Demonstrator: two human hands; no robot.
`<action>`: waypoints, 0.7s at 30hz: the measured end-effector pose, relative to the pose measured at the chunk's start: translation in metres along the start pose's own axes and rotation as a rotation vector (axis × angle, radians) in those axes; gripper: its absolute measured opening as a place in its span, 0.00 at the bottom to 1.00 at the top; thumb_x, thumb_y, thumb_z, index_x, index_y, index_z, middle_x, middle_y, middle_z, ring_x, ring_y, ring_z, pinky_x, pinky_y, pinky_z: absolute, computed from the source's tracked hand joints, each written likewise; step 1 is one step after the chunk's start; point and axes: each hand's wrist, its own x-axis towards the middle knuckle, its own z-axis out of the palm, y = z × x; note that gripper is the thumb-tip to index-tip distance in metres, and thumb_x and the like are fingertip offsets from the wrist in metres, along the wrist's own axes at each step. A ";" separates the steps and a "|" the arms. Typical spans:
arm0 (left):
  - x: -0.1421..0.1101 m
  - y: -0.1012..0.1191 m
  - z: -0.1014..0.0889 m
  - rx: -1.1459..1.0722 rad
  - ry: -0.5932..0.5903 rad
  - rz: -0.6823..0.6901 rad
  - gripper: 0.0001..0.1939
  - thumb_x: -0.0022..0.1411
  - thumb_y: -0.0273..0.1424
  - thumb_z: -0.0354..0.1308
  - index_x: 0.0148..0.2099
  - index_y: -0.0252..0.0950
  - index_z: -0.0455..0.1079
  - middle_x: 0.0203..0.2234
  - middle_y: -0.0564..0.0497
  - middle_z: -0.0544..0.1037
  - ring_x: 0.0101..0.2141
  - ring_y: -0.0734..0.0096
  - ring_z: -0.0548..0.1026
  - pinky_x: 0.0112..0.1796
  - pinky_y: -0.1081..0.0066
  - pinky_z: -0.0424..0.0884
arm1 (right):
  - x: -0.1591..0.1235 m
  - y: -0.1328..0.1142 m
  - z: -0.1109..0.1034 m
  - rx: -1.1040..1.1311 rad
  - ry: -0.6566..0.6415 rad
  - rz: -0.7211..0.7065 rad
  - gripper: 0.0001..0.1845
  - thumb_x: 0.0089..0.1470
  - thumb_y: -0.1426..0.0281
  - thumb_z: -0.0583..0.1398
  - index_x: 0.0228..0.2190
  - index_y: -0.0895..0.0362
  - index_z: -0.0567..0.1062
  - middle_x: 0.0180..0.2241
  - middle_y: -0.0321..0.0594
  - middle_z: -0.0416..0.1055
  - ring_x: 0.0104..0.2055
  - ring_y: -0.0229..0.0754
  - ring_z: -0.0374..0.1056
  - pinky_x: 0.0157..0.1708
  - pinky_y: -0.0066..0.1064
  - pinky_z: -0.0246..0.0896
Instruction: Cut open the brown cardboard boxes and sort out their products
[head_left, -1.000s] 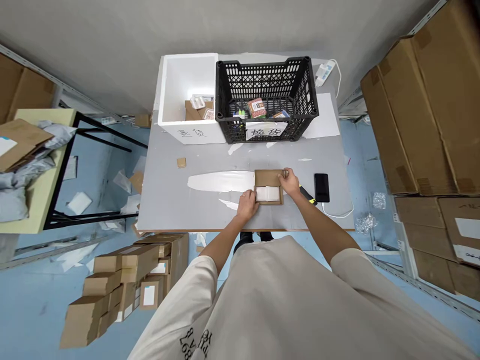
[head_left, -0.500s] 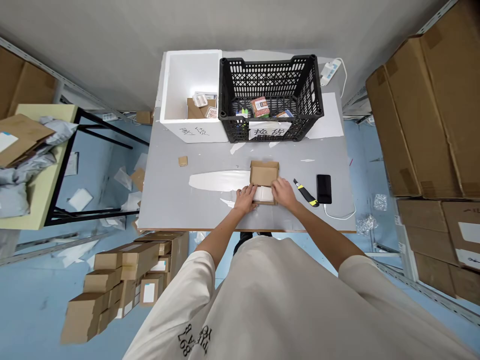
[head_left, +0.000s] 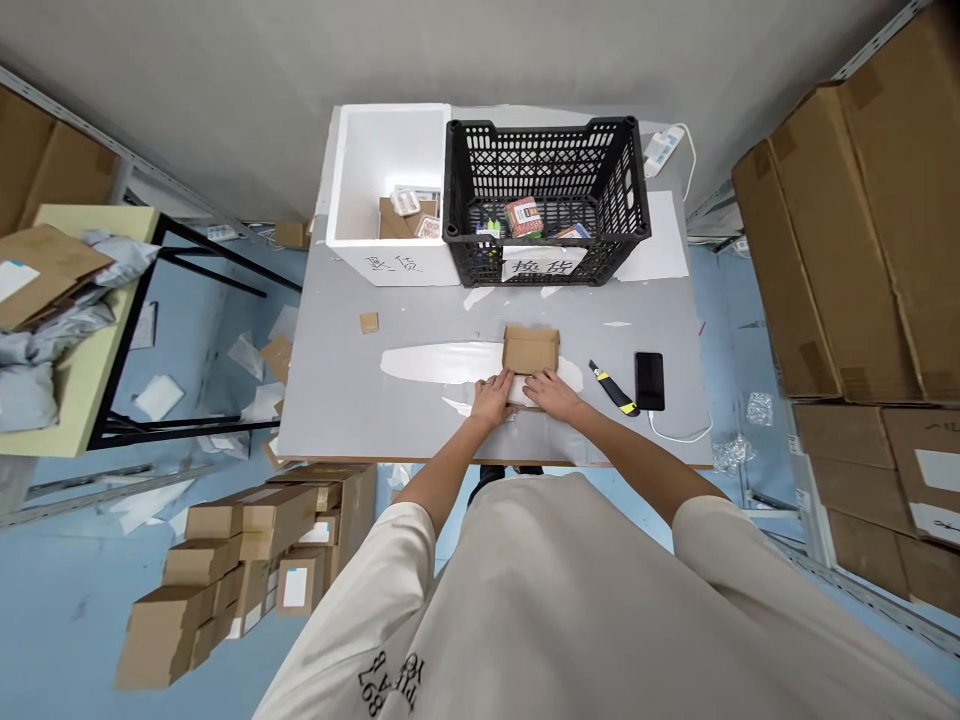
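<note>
A small cardboard box (head_left: 531, 350) lies on the grey table with its lid folded back, and a white item (head_left: 519, 391) shows in its near half. At the left side my left hand (head_left: 491, 397) holds the box's edge, its fingertips reaching to the white item. My right hand (head_left: 553, 394) lies over the right part of the box, fingers stretched flat on the white item, which they partly cover. To the right of that hand lies a black and yellow utility knife (head_left: 615, 388). A black phone (head_left: 649, 381) with a white cable lies beyond it.
At the back of the table (head_left: 337, 420) stand a white foam box (head_left: 416, 265) and a black plastic crate (head_left: 546, 240), both with small packages inside. A small brown square piece (head_left: 369, 322) lies at left. Stacked cartons (head_left: 832, 240) rise on the right.
My right hand has moved left from the box's right edge onto the white item, now covering more of it. The left hand stays at the box's left side.
</note>
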 end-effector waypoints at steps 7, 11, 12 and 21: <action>-0.001 0.001 0.000 -0.004 -0.006 -0.006 0.50 0.61 0.40 0.65 0.75 0.44 0.39 0.73 0.41 0.49 0.65 0.47 0.60 0.62 0.51 0.55 | -0.011 0.003 -0.021 0.056 -0.019 0.045 0.16 0.64 0.75 0.52 0.42 0.56 0.79 0.46 0.52 0.71 0.51 0.55 0.61 0.55 0.46 0.50; -0.001 0.001 -0.001 -0.018 -0.005 0.001 0.49 0.61 0.40 0.65 0.75 0.45 0.41 0.73 0.42 0.48 0.65 0.47 0.61 0.61 0.52 0.56 | -0.040 0.007 -0.026 0.230 0.055 0.248 0.15 0.64 0.71 0.54 0.47 0.54 0.78 0.48 0.51 0.71 0.52 0.55 0.61 0.53 0.46 0.53; -0.001 0.001 -0.001 -0.018 -0.008 0.002 0.49 0.60 0.40 0.66 0.75 0.45 0.42 0.73 0.42 0.49 0.65 0.47 0.61 0.61 0.52 0.56 | -0.051 0.008 -0.024 0.287 0.092 0.319 0.15 0.64 0.69 0.55 0.49 0.54 0.77 0.49 0.50 0.70 0.52 0.55 0.61 0.53 0.45 0.54; -0.001 0.004 0.003 -0.004 0.001 -0.019 0.47 0.60 0.38 0.65 0.74 0.42 0.44 0.73 0.41 0.48 0.63 0.47 0.62 0.61 0.51 0.57 | -0.147 0.043 0.021 0.567 0.295 0.873 0.20 0.59 0.58 0.56 0.49 0.52 0.77 0.57 0.48 0.67 0.57 0.56 0.63 0.55 0.47 0.57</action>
